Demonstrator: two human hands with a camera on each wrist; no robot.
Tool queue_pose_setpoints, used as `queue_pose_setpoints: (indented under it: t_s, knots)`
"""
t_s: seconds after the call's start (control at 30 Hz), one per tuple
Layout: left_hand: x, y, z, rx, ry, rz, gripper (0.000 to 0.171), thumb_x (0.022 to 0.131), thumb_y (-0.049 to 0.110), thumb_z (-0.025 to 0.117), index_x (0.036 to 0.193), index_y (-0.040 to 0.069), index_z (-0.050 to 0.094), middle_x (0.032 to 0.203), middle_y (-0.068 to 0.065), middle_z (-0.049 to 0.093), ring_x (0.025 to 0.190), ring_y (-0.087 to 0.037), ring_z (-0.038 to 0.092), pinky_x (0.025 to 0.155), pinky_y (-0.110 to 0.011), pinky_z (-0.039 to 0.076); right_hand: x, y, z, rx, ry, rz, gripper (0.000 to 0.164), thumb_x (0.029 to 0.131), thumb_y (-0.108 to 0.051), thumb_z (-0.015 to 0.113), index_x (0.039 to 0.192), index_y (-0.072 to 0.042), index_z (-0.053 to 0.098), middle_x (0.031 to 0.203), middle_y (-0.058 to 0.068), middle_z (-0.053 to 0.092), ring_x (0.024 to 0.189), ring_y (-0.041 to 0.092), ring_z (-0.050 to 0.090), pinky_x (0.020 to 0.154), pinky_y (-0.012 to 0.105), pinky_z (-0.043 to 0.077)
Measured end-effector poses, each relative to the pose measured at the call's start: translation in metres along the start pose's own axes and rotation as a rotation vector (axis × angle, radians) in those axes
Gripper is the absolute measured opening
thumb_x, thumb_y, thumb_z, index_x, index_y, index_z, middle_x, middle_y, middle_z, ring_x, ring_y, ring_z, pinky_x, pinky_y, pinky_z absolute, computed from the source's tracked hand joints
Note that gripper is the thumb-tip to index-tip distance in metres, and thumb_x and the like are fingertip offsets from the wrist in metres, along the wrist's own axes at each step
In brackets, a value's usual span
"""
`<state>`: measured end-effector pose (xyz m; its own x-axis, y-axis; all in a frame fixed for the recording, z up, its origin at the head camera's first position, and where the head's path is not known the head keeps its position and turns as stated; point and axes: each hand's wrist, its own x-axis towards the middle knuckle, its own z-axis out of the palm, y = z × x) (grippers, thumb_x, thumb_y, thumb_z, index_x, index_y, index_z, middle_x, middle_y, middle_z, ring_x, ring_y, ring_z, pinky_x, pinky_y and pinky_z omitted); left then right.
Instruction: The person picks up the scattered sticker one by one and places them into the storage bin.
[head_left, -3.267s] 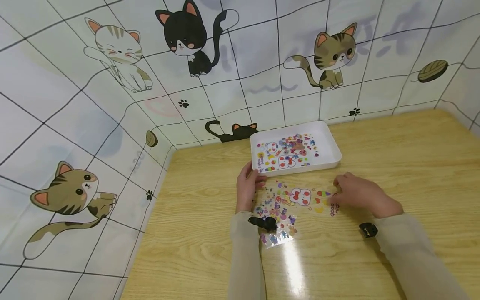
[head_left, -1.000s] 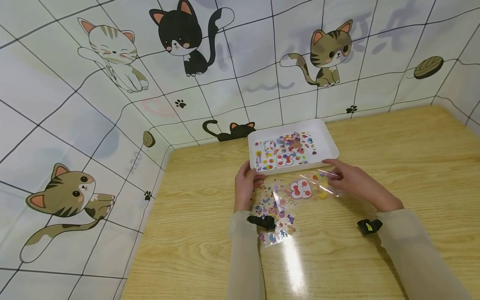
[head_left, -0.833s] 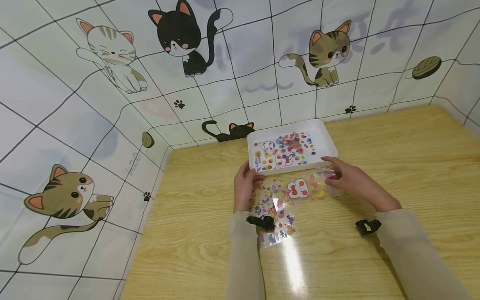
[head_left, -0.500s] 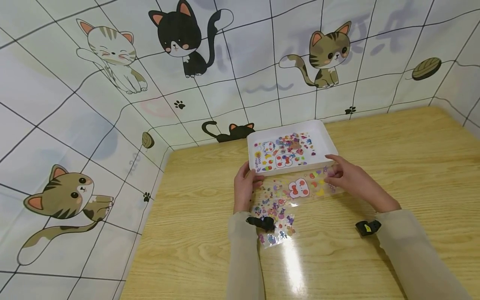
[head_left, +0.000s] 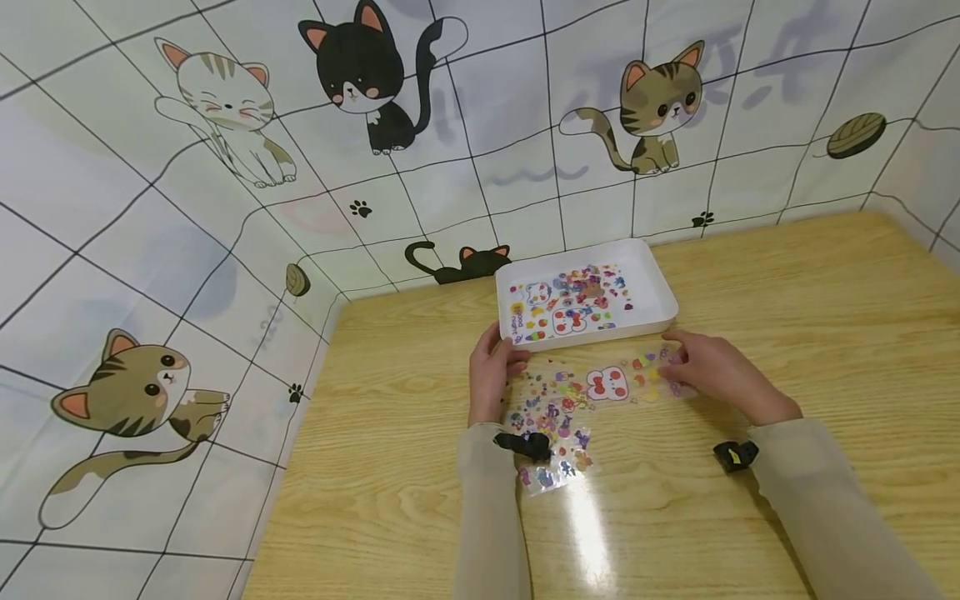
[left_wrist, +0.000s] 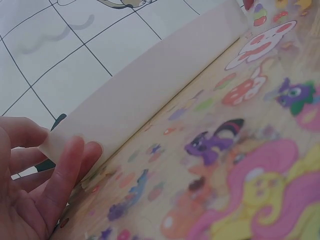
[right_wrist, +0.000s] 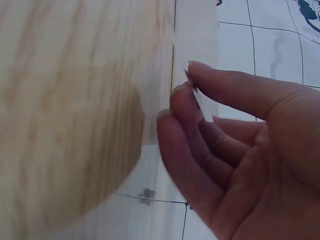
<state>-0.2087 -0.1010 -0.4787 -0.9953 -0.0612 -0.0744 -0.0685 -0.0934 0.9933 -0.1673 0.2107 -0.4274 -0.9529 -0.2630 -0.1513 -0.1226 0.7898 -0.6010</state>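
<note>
My left hand point(head_left: 490, 375) grips the front left corner of a white tray point(head_left: 660, 292), with fingers on both sides of its wall point(left_wrist: 150, 80). Inside the tray lie clear sheets with colourful stickers point(head_left: 570, 321). In front of it, my right hand point(head_left: 723, 375) pinches the right end of a clear sticker sheet point(head_left: 606, 383) with a red-and-white rabbit. In the right wrist view, the right hand point(right_wrist: 225, 130) has its thumb and fingertips together on a thin edge. Another clear sticker sheet point(head_left: 566, 471) lies by the left wrist, overlapped by the rabbit sheet.
Everything rests on a wood-grain table point(head_left: 390, 467). Behind and to the left rises a white gridded covering point(head_left: 517, 108) printed with cartoon cats. Black straps point(head_left: 735, 456) with small devices sit on both wrists. Light glares off the table near the front.
My right hand first rose with the sheet's end to the tray's front right corner, then dropped back slightly, the sheet shifting right and toward me. My left hand stays on the tray.
</note>
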Motion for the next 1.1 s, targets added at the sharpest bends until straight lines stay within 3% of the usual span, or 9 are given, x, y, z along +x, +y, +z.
queue_pose_setpoints:
  t_s: [0.17, 0.27, 0.43, 0.73, 1.0, 1.1]
  knots:
    - [0.0001, -0.0002, -0.0002, -0.002, -0.006, 0.011, 0.041, 0.093, 0.025, 0.046, 0.133, 0.021, 0.041, 0.122, -0.007, 0.052, 0.089, -0.027, 0.061, 0.072, -0.034, 0.053, -0.0035, -0.0007, -0.0009, -0.032, 0.002, 0.071, 0.058, 0.082, -0.029, 0.062, 0.121, 0.008, 0.042, 0.083, 0.014, 0.056, 0.07, 0.023, 0.048, 0.06, 0.035, 0.04]
    - [0.0002, -0.0004, -0.0004, -0.008, -0.011, 0.013, 0.041, 0.093, 0.024, 0.046, 0.134, 0.021, 0.041, 0.121, -0.008, 0.053, 0.09, -0.027, 0.061, 0.072, -0.034, 0.053, -0.0054, -0.0005, -0.0016, -0.023, 0.0, 0.093, 0.054, 0.081, -0.031, 0.063, 0.114, 0.007, 0.043, 0.082, 0.013, 0.055, 0.07, 0.023, 0.047, 0.057, 0.033, 0.039]
    - [-0.0004, -0.0002, -0.0002, -0.005, -0.014, 0.01, 0.041, 0.093, 0.025, 0.046, 0.134, 0.021, 0.04, 0.121, -0.007, 0.053, 0.09, -0.027, 0.061, 0.073, -0.035, 0.053, -0.0059, 0.0006, -0.0025, 0.062, -0.025, 0.096, 0.052, 0.082, -0.029, 0.063, 0.113, 0.004, 0.037, 0.071, 0.007, 0.047, 0.062, 0.019, 0.043, 0.051, 0.028, 0.033]
    - [-0.0007, -0.0002, -0.0004, -0.012, -0.014, 0.019, 0.042, 0.093, 0.024, 0.046, 0.135, 0.019, 0.04, 0.122, -0.008, 0.052, 0.091, -0.028, 0.061, 0.072, -0.034, 0.053, -0.0013, 0.0026, -0.0027, 0.179, -0.041, 0.105, 0.055, 0.082, -0.027, 0.064, 0.111, 0.006, 0.031, 0.079, 0.011, 0.053, 0.065, 0.019, 0.047, 0.054, 0.028, 0.037]
    - [-0.0012, 0.0007, -0.0004, -0.001, -0.016, 0.019, 0.042, 0.093, 0.026, 0.046, 0.134, 0.02, 0.04, 0.122, -0.006, 0.053, 0.091, -0.027, 0.061, 0.073, -0.034, 0.053, -0.0003, 0.0026, -0.0051, 0.136, -0.01, 0.081, 0.033, 0.084, -0.033, 0.061, 0.091, -0.003, 0.051, 0.075, 0.006, 0.052, 0.065, 0.019, 0.046, 0.053, 0.028, 0.039]
    - [-0.0007, 0.0005, -0.0005, -0.002, -0.014, 0.019, 0.042, 0.093, 0.025, 0.046, 0.134, 0.02, 0.04, 0.123, -0.006, 0.052, 0.091, -0.027, 0.061, 0.072, -0.034, 0.053, -0.0015, 0.001, -0.0065, 0.139, -0.001, 0.077, 0.034, 0.086, -0.04, 0.056, 0.089, -0.006, 0.055, 0.079, 0.006, 0.054, 0.067, 0.019, 0.047, 0.054, 0.028, 0.04]
